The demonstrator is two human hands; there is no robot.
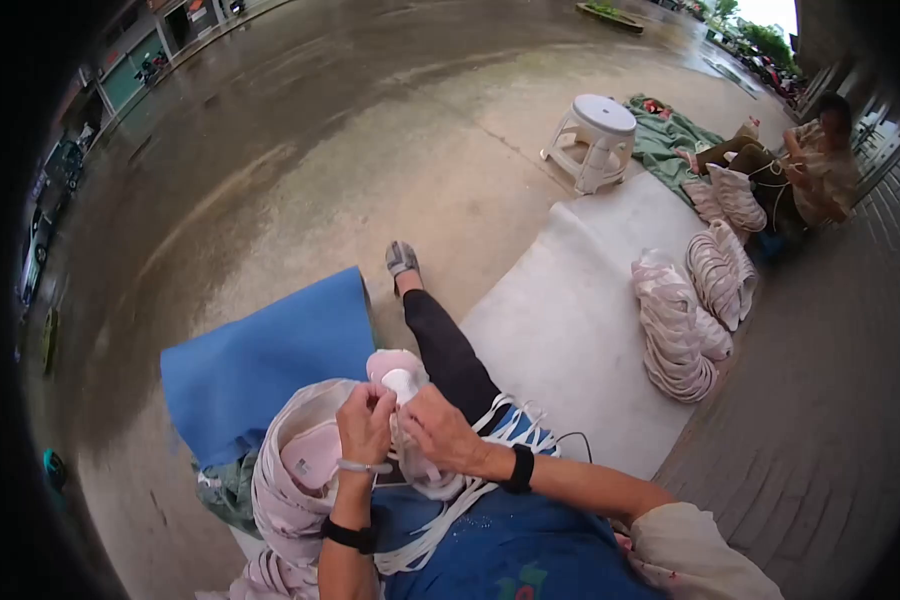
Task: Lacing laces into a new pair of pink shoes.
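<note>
The person's left hand [365,425] has its thumb and forefinger pinched narrowly together at the opening of a pink and white shoe [398,372]; whatever lies between those fingertips is too small for me to make out. Just beside it, the right hand [442,430] is closed on the right side of the same shoe, which sits between the two hands above the lap, its rounded toe pointing away from the body. Below the grip, white laces [420,545] trail across a blue garment [500,555], and more loop over the thigh to its right. Close on the grip's left stands a curving stack of nested pink shoes [280,485], with a blue mat [270,350] spread just beyond. Ahead of the hands, the dark-clad leg [445,345] stretches out to a grey shoe [401,257]. Well off to the right and farther out, a white sheet [570,300] covers the ground, bundles of pale pink shoes [670,330] lie along its far edge, and a white stool [600,130] stands beyond, with another person [820,175] seated past the bundles.
</note>
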